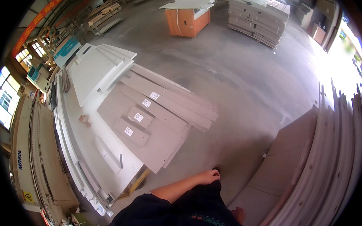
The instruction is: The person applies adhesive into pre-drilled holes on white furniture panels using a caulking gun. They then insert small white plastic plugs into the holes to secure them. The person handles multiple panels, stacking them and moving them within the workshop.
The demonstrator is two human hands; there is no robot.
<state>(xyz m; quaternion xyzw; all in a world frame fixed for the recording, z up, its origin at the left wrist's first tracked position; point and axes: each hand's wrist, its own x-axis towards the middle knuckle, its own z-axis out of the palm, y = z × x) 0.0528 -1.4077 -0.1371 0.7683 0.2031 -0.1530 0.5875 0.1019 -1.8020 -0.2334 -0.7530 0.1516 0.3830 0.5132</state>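
My left hand (209, 177) is in front of my dark shirt, its forearm reaching in from the lower left. The fingers are curled in loosely, and nothing shows in them. A dark shoe tip (216, 168) is just beyond it. Only a small part of my right hand (239, 214) appears low at my right side, beside a stack of brown-grey boards (266, 171); its fingers are mostly hidden, and I cannot tell whether it touches the stack. Left of me, several grey-brown panels (154, 142) with white labels lie on a white board surface (129, 164).
White panels (95, 68) are piled at the far end of the work surface. A long machine (27, 158) runs along the left. Boards stand on edge (330, 159) at the right. Across the grey floor (228, 91) are an orange cabinet (188, 23) and a tall board stack (257, 20).
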